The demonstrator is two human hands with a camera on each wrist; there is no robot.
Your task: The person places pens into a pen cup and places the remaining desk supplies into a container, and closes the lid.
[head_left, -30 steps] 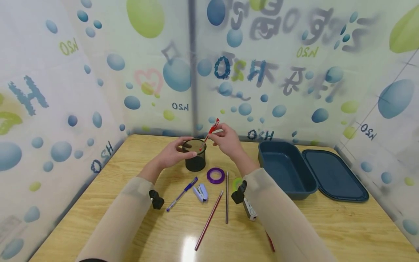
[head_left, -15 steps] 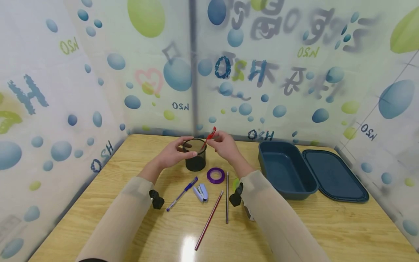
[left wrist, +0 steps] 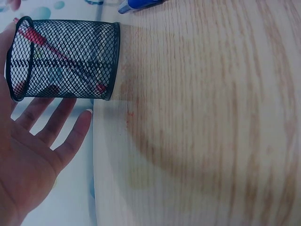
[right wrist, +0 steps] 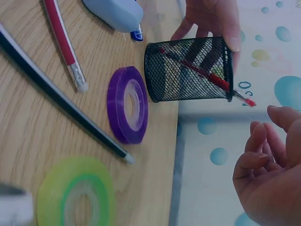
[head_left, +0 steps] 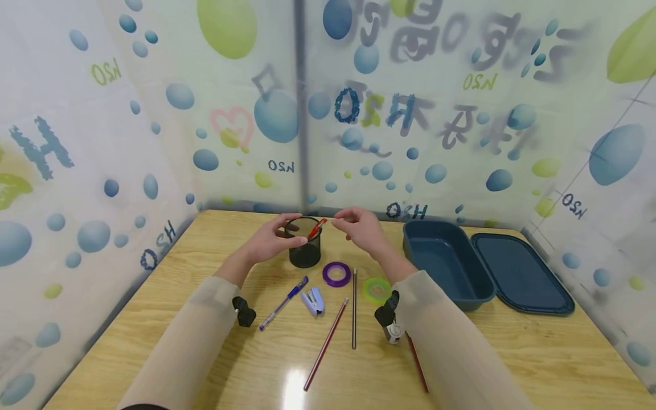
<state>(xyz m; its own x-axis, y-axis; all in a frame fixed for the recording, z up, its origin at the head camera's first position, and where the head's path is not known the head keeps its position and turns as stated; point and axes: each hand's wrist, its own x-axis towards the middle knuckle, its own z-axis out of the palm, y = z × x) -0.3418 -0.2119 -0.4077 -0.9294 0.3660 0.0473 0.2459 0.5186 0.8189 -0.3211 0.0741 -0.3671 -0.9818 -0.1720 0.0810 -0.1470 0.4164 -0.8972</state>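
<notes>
A black mesh pen cup [head_left: 305, 256] stands upright near the back edge of the table. My left hand [head_left: 267, 239] holds it at the rim, thumb on the near side and fingers round the far side. Inside the cup leans a red gel pen [right wrist: 218, 81], its capped end sticking out over the rim. In the left wrist view its tip reaches low in the mesh cup [left wrist: 70, 35]. Just right of the cup, my right hand [head_left: 363, 230] hovers with loosely bent fingers. A gap separates these fingers from the pen, and nothing is between them.
Before the cup lie a purple tape roll [head_left: 325, 274], a lilac stapler [head_left: 314, 302], a blue pen [head_left: 283, 306], a red pencil [head_left: 327, 345], a dark pencil [head_left: 354, 313] and a green tape roll [head_left: 367, 291]. A blue bin [head_left: 446, 270] and its lid [head_left: 523, 273] sit right.
The red pen has gone down into the cup and now leans there. My right hand has let go of it and drawn back to the right. The left hand keeps its place.
</notes>
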